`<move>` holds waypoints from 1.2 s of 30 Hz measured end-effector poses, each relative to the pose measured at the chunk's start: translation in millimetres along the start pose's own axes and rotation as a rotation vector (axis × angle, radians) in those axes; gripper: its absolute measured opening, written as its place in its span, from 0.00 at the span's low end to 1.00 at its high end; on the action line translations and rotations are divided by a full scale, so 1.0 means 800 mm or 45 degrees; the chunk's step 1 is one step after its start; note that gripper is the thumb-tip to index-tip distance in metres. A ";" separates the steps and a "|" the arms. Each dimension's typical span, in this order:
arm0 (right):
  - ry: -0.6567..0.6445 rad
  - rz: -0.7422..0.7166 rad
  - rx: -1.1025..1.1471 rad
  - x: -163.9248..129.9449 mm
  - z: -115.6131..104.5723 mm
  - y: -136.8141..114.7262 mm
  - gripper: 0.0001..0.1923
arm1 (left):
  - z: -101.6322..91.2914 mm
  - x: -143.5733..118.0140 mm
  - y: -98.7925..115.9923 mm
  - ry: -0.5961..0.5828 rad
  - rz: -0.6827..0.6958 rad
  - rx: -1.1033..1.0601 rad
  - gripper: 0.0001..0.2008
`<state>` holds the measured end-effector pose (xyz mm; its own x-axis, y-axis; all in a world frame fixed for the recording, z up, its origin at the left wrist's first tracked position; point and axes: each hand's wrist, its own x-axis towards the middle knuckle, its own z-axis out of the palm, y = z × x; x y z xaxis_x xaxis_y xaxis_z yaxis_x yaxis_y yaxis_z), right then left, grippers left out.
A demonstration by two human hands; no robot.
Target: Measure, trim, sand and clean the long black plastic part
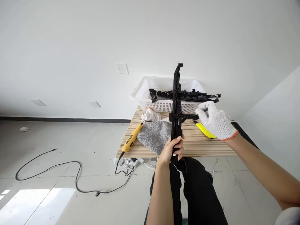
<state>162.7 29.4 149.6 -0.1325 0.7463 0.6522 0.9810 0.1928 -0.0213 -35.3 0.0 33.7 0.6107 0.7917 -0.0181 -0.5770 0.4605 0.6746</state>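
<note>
Black plastic rail (176,103) stands upright, clamped in the bare left hand (172,149); beside it, the gloved right hand (214,120) pinches its crossbar (187,116).

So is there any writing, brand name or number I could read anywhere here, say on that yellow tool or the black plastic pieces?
None can be read.
Yellow tool: no legible marking; any label is too small to tell.
Black part held by the bare left hand and the gloved right hand: no text visible.
White basket, yellow-handled tool, grey cloth: no print shows.
Wall plate: blank.
</note>
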 end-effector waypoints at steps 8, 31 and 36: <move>-0.101 -0.104 0.038 0.001 -0.002 0.001 0.21 | 0.000 0.002 0.000 -0.016 -0.008 -0.011 0.16; -0.194 -0.109 0.122 -0.054 0.074 0.007 0.18 | -0.030 0.007 -0.017 0.121 0.193 -0.095 0.39; -0.103 0.204 0.374 -0.112 0.127 -0.007 0.20 | -0.026 0.014 -0.021 0.346 0.180 -0.108 0.25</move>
<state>154.9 26.4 14.6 -0.0025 0.8277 0.5612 0.9091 0.2356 -0.3435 -30.0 9.6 6.4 0.3605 0.9233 -0.1326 -0.6961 0.3609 0.6206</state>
